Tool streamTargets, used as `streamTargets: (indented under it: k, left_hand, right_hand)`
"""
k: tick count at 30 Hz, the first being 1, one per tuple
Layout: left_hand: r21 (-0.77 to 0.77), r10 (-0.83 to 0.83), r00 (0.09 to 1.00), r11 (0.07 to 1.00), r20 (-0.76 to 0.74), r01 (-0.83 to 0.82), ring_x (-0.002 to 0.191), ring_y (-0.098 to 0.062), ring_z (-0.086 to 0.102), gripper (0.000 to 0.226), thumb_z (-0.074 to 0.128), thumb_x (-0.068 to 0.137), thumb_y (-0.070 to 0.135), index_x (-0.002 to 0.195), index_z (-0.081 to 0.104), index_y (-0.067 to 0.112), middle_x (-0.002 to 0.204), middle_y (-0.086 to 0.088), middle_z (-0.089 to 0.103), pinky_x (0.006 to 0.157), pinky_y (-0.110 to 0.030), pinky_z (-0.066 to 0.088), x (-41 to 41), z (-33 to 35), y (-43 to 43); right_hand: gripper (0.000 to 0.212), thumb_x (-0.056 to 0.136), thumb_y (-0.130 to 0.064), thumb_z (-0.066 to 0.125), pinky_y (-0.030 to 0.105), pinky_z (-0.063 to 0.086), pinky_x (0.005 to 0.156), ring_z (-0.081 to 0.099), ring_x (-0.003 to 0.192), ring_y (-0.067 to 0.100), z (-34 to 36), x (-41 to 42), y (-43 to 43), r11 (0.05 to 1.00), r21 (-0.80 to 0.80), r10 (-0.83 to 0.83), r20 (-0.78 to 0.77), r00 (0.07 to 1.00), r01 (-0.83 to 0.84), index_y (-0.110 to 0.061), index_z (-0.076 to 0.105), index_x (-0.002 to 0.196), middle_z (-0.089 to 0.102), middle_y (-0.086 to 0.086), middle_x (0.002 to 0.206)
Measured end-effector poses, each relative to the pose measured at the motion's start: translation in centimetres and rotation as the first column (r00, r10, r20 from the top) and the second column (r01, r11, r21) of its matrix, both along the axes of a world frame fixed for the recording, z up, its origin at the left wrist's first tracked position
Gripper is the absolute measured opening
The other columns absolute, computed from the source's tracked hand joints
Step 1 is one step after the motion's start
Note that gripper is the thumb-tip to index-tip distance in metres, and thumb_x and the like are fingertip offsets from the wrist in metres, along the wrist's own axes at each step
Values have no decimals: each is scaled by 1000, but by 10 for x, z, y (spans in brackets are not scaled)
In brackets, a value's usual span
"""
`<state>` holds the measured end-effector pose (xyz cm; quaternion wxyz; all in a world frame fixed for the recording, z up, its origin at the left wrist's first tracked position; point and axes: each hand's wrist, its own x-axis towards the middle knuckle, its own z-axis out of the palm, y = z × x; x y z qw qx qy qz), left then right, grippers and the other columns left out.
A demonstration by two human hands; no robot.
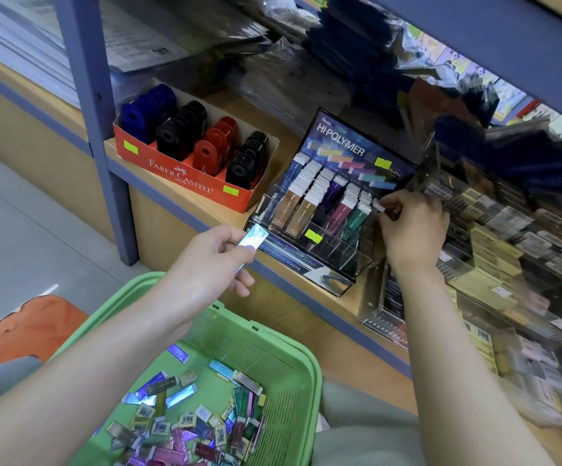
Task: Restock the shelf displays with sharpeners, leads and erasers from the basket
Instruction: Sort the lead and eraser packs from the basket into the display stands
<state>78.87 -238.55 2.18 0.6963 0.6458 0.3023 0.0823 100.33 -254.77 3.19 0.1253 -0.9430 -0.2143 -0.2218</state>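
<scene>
Diagonally: left hand [219, 260] pinches eraser [252, 238], tip toward display [357, 142].

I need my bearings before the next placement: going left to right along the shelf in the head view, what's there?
Blue shelf post → red box of sharpeners → eraser display → right hand at the display's right end → clear rack of small packs.
</scene>
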Motion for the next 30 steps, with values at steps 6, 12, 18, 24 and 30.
streamTargets:
  k: [6,12,18,24,30]
  left_hand:
    - [27,-63,998,998,13,62,47,-7,54,8,59,92,14,96,65,17,66,3,63,59,-19,47,-1,-3,-1]
    - [198,-113,993,975,36,104,49,1,53,5,66,86,20,87,68,25,61,10,64,60,-16,43,-1,-3,-9]
    - [197,20,982,979,187,-58,57,-3,60,25,72,79,9,92,54,19,85,-6,67,57,-12,48,-4,1,-11]
    - [369,-32,956,926,290,-81,70,-3,59,14,65,85,9,85,61,22,77,6,65,67,-15,49,-4,0,-17]
    - [531,-132,951,846,281,-40,81,-2,58,17,64,85,9,86,63,26,81,11,64,71,-10,44,-1,-10,-25]
  right_hand:
    - [20,93,-9,54,25,48,78,57,92,14,12,-42,13,937,303,200,-58,978,-173,-11,62,112,65,3,104]
    - [10,93,-25,57,20,52,72,63,76,5,23,-107,19,828,448,553,-563,614,-336,-28,65,98,68,-10,87]
    - [20,81,-14,74,13,44,68,56,72,5,7,-133,22,797,464,603,-643,472,-386,-30,62,82,62,-10,78]
    - [12,82,-19,73,11,44,68,56,72,0,5,-137,21,772,487,635,-595,492,-408,-21,62,88,64,-7,80]
    - [22,85,-13,69,34,56,71,66,73,14,5,-128,14,753,546,643,-491,588,-368,-30,55,82,64,-8,78]
